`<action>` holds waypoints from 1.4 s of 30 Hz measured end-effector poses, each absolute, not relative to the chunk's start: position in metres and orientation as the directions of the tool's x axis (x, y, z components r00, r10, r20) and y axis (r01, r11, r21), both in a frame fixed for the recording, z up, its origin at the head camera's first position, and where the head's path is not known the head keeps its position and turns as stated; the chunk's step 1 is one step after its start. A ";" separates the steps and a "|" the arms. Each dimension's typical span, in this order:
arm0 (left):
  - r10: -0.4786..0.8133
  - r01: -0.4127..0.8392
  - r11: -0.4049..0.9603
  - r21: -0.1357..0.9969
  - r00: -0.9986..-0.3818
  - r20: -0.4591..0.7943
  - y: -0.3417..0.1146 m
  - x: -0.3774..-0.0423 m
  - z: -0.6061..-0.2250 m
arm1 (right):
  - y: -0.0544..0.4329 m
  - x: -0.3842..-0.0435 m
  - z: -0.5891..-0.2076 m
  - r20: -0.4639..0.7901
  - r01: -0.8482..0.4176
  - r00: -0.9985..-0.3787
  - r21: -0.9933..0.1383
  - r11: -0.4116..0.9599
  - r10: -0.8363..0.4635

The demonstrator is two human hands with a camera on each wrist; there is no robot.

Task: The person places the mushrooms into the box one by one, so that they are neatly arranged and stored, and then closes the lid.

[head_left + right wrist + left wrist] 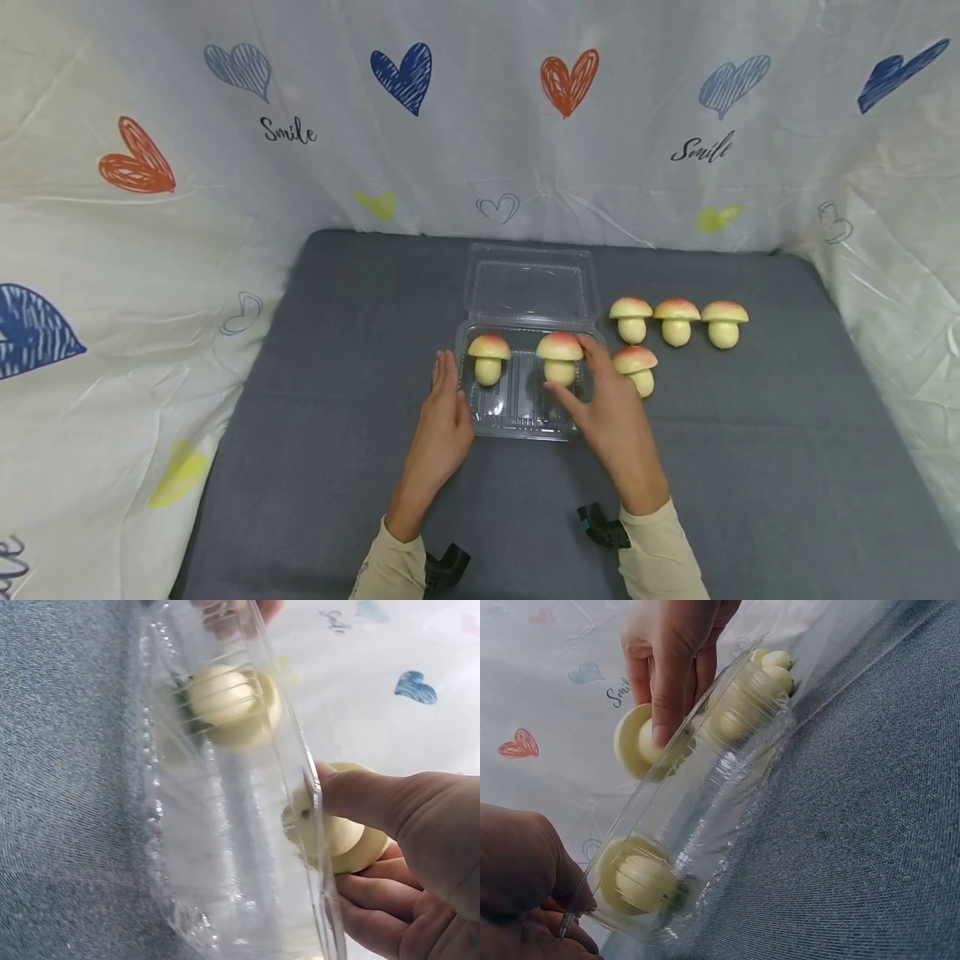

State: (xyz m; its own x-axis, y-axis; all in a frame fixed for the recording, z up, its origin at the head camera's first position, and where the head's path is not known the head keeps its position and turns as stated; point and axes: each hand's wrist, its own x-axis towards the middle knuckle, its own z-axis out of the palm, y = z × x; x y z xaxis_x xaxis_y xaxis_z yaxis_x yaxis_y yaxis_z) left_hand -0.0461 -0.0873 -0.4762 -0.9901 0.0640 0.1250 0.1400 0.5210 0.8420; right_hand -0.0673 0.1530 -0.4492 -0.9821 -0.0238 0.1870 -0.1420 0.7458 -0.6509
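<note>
A clear plastic clamshell box (516,425) lies on the cloth with its lid folded back. One mushroom (488,360), with a pale yellow stem and a red-tinged cap, lies inside at the left. My right hand (618,425) pinches another mushroom (559,358) between thumb and fingers over the right part of the box. In the right wrist view that held mushroom (349,836) is by the box's rim, partly behind the clear wall. My left hand (442,425) rests against the box's left side, fingers mostly straight.
Three mushrooms stand in a row right of the box, the middle one (677,323) among them. A further mushroom (636,371) lies nearer, partly hidden by my right hand. Grey cloth (360,333) covers the table; a white curtain (480,125) with printed hearts hangs behind.
</note>
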 end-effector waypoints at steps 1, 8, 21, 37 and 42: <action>0.064 0.138 0.519 0.843 -0.990 0.123 -0.087 -0.046 -0.476 | 0.152 -0.068 -0.450 0.180 -0.138 -0.983 -0.651 0.746 -0.024; 0.070 0.133 0.517 0.845 -0.991 0.114 -0.088 -0.046 -0.476 | 0.145 -0.071 -0.456 0.177 -0.144 -0.984 -0.641 0.754 -0.037; 0.071 0.138 0.523 0.841 -0.990 0.118 -0.088 -0.047 -0.478 | 0.133 -0.074 -0.465 0.126 -0.106 -0.992 -0.643 0.758 -0.032; 0.074 0.134 0.526 0.840 -0.991 0.111 -0.089 -0.047 -0.477 | 0.126 -0.079 -0.472 0.157 -0.140 -0.986 -0.634 0.760 -0.051; 0.074 0.130 0.525 0.841 -0.992 0.107 -0.089 -0.048 -0.478 | 0.124 -0.080 -0.473 0.146 -0.125 -0.988 -0.630 0.767 -0.041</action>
